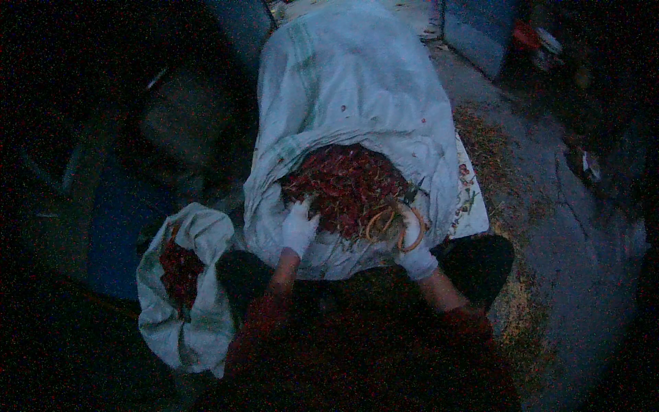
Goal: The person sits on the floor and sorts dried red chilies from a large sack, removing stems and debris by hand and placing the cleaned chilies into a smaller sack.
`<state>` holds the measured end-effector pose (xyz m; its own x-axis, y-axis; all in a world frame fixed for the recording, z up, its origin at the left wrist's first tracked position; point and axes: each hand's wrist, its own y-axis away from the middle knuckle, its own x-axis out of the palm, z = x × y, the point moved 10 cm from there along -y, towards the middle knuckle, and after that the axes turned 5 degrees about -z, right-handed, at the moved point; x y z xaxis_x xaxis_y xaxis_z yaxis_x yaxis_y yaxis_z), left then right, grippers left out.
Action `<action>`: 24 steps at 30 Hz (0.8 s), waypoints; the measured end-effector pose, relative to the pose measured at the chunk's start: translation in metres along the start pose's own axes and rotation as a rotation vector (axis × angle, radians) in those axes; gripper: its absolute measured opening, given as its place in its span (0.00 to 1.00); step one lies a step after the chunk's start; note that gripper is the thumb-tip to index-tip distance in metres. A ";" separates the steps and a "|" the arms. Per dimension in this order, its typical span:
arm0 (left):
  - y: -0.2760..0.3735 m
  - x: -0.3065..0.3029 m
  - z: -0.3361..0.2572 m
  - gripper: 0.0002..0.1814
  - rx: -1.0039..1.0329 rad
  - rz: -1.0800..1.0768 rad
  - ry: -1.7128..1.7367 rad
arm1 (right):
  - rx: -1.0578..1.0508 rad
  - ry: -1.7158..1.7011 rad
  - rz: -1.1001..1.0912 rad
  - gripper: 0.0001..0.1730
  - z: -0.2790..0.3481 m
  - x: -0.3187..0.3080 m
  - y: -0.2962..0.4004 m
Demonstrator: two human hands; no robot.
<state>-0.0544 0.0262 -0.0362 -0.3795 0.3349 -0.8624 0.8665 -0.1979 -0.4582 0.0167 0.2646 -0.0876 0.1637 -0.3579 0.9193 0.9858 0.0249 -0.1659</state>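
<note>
A large white woven sack lies before me, its mouth towards me and full of dried red chili peppers. My left hand, in a white glove, touches the near left edge of the peppers; whether its fingers grip one is too dark to tell. In my gloved right hand is a pair of scissors with large orange loop handles, at the right side of the sack's mouth. Their dark blades point away from me, over the peppers' right edge.
A smaller white sack with red peppers inside stands at my left. Under the large sack's right side shows a white board with stem scraps on it. Plant debris litters the floor at the right.
</note>
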 end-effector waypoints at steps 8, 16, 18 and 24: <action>0.000 0.048 0.014 0.27 -0.208 0.381 -0.033 | -0.275 1.294 -0.102 0.24 -0.002 -0.033 0.015; 0.019 0.096 0.042 0.35 -0.127 0.423 0.132 | 0.113 1.576 -0.093 0.36 -0.034 -0.028 0.015; 0.019 0.093 0.039 0.36 -0.177 0.450 0.155 | 0.196 1.722 -0.105 0.34 -0.037 -0.031 0.012; 0.022 0.033 0.009 0.30 -0.336 0.363 0.349 | -0.311 2.119 -0.011 0.27 -0.022 0.023 0.008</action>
<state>-0.0509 0.0243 -0.0765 0.0396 0.5941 -0.8034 0.9972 -0.0740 -0.0055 0.0278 0.2365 -0.0759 -0.3362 -0.6001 -0.7259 0.9134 -0.0199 -0.4065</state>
